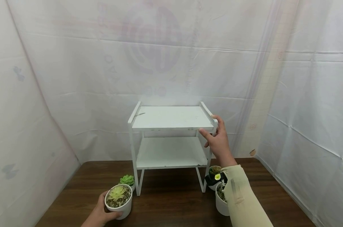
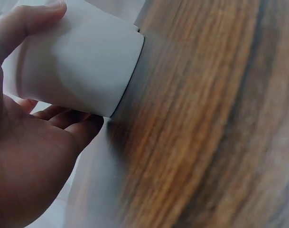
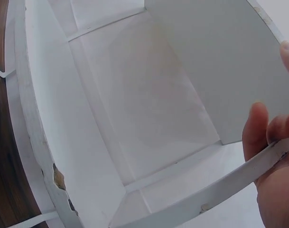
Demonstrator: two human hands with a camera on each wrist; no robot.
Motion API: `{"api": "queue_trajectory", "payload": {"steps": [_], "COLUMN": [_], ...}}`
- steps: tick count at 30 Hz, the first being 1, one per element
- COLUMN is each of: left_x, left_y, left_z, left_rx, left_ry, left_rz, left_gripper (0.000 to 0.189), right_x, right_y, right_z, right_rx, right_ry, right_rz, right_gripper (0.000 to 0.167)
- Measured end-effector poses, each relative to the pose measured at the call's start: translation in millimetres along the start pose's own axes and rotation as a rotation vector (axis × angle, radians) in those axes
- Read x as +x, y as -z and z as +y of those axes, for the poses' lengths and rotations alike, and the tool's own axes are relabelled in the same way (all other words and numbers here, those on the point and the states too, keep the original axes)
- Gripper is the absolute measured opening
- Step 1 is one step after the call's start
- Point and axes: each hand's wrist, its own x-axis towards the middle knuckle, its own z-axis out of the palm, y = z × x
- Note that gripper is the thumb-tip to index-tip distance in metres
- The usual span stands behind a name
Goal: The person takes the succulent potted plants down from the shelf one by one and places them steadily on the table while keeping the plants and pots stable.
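Observation:
At the front left, my left hand (image 1: pixel 102 211) grips a white-potted succulent (image 1: pixel 118 201), thumb on one side of the pot and fingers round the other. Its pale green rosette sits in gravelly soil. In the left wrist view the pot (image 2: pixel 82 57) is tilted and its base is close to the wood; I cannot tell whether they touch. My right hand (image 1: pixel 219 142) holds the front right corner of a white two-tier shelf (image 1: pixel 171 152). Fingers (image 3: pixel 256 130) curl around the leg in the right wrist view, with the thumb near the top board's edge.
A bright green succulent (image 1: pixel 127 180) stands by the shelf's left leg. On the right, a dark-leaved potted plant (image 1: pixel 215 171) and another white pot (image 1: pixel 222 206) are partly hidden by the right sleeve. Beneath lies a brown wooden table (image 1: pixel 171 201); white sheeting (image 1: pixel 160 63) surrounds it.

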Motion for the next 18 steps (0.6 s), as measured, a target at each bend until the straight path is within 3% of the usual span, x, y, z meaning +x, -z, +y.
{"api": "queue_trajectory", "payload": {"steps": [9, 14, 18], "left_x": [-1.0, -4.3, -8.5], "left_y": [1.0, 7.5, 15.2], "left_z": [1.7, 7.1, 16.1], "left_rx": [-0.018, -0.035, 0.028], "left_ry": [0.008, -0.040, -0.080], "left_rz": [0.000, -0.059, -0.085], "left_gripper": [0.102, 0.104, 0.105], "right_x": [3.1, 2.1, 1.2], "right_y": [5.5, 9.9, 15.2], "right_z": [1.0, 1.2, 2.2], "right_rx": [-0.033, -0.053, -0.082], "right_ry": [-0.004, -0.025, -0.024], "right_rz": [-0.037, -0.068, -0.103], "right_gripper": [0.069, 0.071, 0.073]}}
